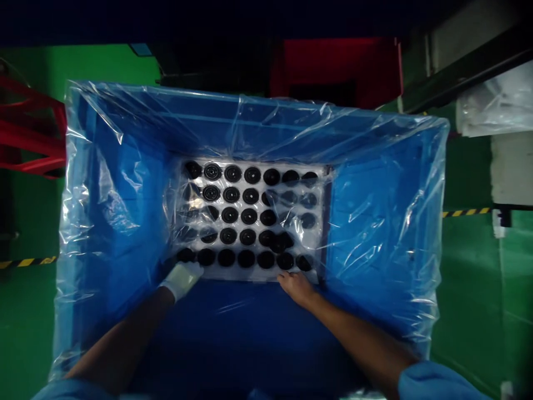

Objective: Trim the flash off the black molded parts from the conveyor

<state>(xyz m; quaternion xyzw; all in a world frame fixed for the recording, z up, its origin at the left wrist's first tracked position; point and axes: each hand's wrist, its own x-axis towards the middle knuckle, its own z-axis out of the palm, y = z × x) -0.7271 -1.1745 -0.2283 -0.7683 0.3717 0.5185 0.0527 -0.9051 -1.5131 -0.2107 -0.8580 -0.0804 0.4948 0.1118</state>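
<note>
At the bottom of a blue crate lies a white tray with rows of round black parts. My left hand, in a white glove, is at the tray's near left corner, its fingers closed at the edge. Bare and with curled fingers, my right hand grips the near edge toward the right. One irregular black piece sits above the front row near the right side; its kind is unclear.
Clear plastic film lines the crate, hangs over its rim and covers parts of the tray's left and right sides. A red bin stands behind the crate. Red framework is at left, on the green floor.
</note>
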